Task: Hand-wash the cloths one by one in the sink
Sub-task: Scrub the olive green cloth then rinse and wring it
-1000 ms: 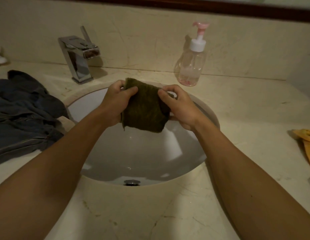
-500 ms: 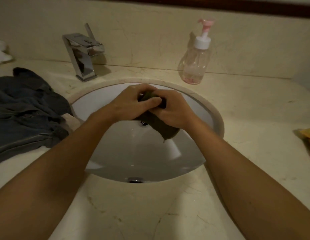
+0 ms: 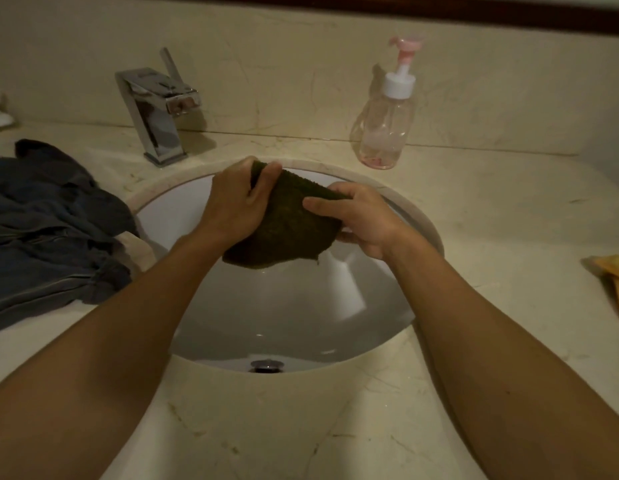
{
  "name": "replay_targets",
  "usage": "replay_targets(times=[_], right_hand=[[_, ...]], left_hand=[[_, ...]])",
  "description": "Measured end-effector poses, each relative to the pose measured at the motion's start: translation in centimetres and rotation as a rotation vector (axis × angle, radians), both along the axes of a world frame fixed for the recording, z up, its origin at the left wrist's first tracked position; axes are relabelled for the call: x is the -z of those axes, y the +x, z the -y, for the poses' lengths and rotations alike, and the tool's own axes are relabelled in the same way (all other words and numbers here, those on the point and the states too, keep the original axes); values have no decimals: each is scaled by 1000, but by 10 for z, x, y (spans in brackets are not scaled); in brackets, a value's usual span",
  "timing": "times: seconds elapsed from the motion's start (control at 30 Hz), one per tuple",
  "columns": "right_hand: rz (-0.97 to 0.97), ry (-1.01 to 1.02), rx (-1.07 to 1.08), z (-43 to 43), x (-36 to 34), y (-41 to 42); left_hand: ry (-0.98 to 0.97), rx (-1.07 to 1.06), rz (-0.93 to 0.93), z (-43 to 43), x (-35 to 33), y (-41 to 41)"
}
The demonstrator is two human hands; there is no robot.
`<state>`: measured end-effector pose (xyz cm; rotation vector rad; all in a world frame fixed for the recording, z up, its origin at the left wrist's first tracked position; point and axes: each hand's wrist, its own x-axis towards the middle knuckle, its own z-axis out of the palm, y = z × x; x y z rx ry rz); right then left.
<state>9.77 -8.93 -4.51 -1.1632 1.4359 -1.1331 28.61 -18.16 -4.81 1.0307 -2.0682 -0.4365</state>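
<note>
1. A pale, veined stone counter (image 3: 508,209) meets a matching backsplash (image 3: 301,81). A dark wooden edge runs along the top of the view.
2. A round white sink (image 3: 283,306) is set under the counter, ringed by a raised stone rim. Its drain (image 3: 266,366) shows at the near edge, just under the counter's lip.
3. I hold the dark green cloth (image 3: 290,226) over the far half of the basin, not touching the porcelain. Its lower edge hangs loose between my wrists.
4. The fingers of my left hand (image 3: 231,206) are curled around the cloth's upper left corner, with the thumb across the front.
5. My right hand (image 3: 363,216) grasps the cloth's right side. The thumb presses the near face and the other fingers are tucked behind.
6. A square chrome faucet (image 3: 159,112) stands behind the rim at far left, with its lever tilted up. There is a gap between it and my left knuckles.
7. A clear pump bottle (image 3: 387,129) with a pink and white pump stands at the back right, apart from the rim.
8. A heap of dark blue-grey clothing (image 3: 48,230) lies on the counter to the left. Its edge reaches the rim, just beside my left forearm.
9. A yellow cloth (image 3: 616,278) lies at the right edge of the view, well apart from the sink. A stretch of counter lies between it and my right forearm.
</note>
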Motion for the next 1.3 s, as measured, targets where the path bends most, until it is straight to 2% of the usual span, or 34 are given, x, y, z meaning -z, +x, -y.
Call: replay_targets(times=[0.1,0.2,0.33,0.47,0.57,0.67,0.73,0.9,1.03,1.17,1.3], right_hand=[[237,-63,-6,4,1,-2],[402,-20,-51,5,1,1],[242,79,-18,-2,-1,10],[157,-73,155,-8,-21,3],[-199,-216,308,-27,-48,-22],[-563,-230,392,-65,-84,-57],[-687,-218,442,-98,-104,-89],[-850,-186,531,-188,-130,-154],[-924,-6,652,-273,-130,-212],[-911,146,687,-327,-113,-254],[-984,264,631,-339,-71,-270]], left_hand=[[58,-19,-129,-3,-4,-6],[212,-80,-306,-7,-10,-5],[476,-131,-448,-16,-19,-5],[811,2,-524,-33,-36,-17],[883,104,-542,-53,-48,-41],[872,201,-507,-83,-65,-82],[885,246,-513,-106,-75,-116],[864,329,-499,-170,-85,-200],[844,423,-393,-245,-76,-272],[653,453,-179,-304,-58,-309],[372,404,23,-314,-32,-317]])
